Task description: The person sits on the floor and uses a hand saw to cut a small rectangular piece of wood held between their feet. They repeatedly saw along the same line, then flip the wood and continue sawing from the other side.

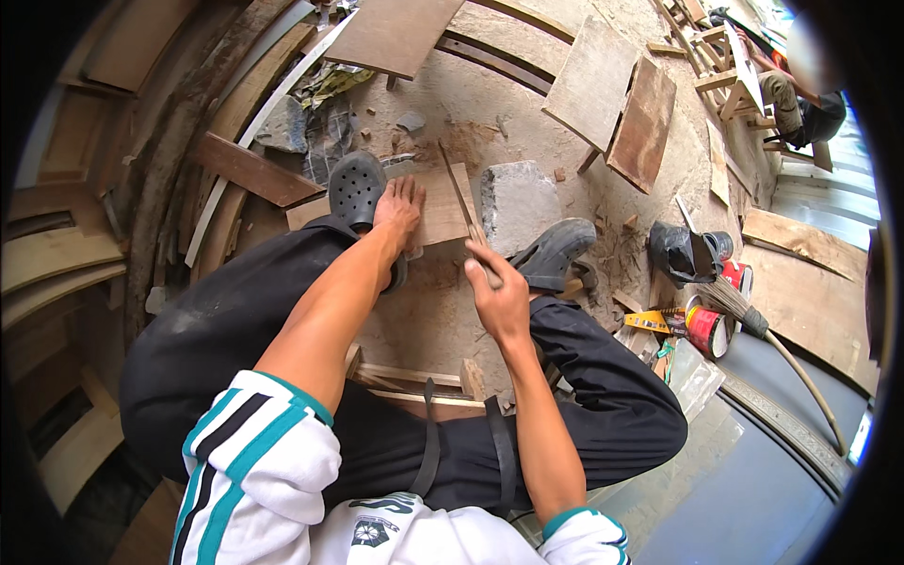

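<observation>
My left hand [402,209] lies flat on a light wooden board [441,202], fingers stretched out, just beside my grey clog [358,185], which also rests on the board. My right hand [497,290] is closed round the wooden handle of a long-bladed tool [460,186]. Its narrow dark blade, seen nearly edge-on, points away from me along the board's right end; whether it is a saw or a knife I cannot tell. Right of the blade sits a rough grey concrete block [520,209], with my other clog [554,254] near it.
Wooden slabs [591,85] stand beyond the block, and stacked timber [66,254] lines the left. To the right are a red can [706,331], a yellow-handled tool [650,321], a black plastic bag [673,250] and a brush [739,306]. Another person [791,99] sits at far right.
</observation>
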`<state>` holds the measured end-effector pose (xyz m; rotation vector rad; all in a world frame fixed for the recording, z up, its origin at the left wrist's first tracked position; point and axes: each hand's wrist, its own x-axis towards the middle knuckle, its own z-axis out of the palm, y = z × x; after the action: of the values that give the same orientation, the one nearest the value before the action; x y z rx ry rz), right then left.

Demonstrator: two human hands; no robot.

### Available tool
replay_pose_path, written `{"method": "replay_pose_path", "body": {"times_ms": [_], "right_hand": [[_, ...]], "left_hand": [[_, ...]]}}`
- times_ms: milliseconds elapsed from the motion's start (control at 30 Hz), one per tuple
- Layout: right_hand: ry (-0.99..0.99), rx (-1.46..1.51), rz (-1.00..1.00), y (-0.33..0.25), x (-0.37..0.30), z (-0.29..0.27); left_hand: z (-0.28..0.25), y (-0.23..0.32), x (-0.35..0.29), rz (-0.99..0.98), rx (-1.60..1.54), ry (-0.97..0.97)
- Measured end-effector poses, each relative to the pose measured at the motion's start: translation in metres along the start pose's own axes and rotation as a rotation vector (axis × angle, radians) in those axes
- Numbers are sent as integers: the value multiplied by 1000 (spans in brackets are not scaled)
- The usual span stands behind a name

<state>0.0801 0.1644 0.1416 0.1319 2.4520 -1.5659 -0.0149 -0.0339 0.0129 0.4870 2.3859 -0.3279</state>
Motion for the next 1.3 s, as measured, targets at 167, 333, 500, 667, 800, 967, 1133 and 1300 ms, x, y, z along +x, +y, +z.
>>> {"method": "replay_pose_path", "body": {"times_ms": [167,333,500,667,800,967,1133,1300], "right_hand": [[38,5,47,-28,-48,-23],[75,-49,6,1,4,0],[49,-47,20,-33,-41,-25],[72,-45,37,-16,-13,-4],[44,-18,55,-16,-7,-5],[-7,-19,85,-36,-46,-21],[-2,-16,84,-7,6,-4],[96,56,169,-5,-32,-6]], "left_hand": [[10,-7,-4,-15,-32,42],[-7,9,2,9,14,-9],[8,-3,0,18,19,22],[3,6,11,2,27,-37],[2,5,8,33,0,-16],[4,0,7,12,42,19],[7,8,11,64,126,22],[17,16,4,211,201,49]]}}
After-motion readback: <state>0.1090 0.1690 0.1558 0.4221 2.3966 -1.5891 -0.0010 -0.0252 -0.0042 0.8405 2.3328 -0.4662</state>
